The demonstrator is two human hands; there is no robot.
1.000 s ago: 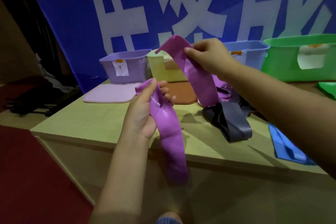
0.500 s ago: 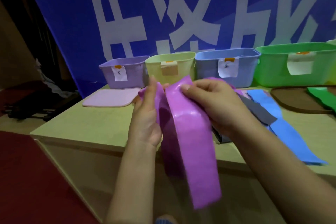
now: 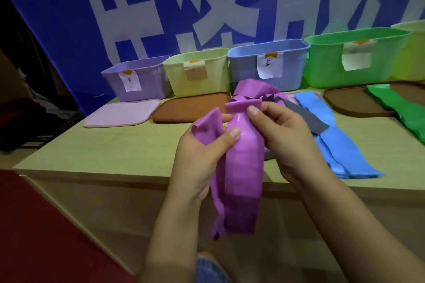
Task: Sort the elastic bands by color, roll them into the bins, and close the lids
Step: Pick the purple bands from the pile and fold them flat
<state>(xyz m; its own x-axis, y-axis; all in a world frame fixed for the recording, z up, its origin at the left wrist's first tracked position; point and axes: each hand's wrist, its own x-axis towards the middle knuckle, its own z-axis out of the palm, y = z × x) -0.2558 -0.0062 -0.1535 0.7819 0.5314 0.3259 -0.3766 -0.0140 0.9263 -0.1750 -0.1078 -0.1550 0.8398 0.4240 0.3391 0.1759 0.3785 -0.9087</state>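
step: gathering purple band (image 3: 243, 167) for rolling | hands: left hand (image 3: 200, 156) and right hand (image 3: 285, 140) both pinch its upper folds — tail hangs below table (image 3: 92, 151) edge | next: roll tight, drop into open purple bin (image 3: 138, 81) — likely

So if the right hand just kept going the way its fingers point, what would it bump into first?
The right hand points leftward toward the left hand. It already pinches the purple band, so beyond that it would probably meet the left hand's fingers; depth is hard to judge.

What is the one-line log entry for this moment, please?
left hand: grips purple band | right hand: pinches band top | purple bin: open
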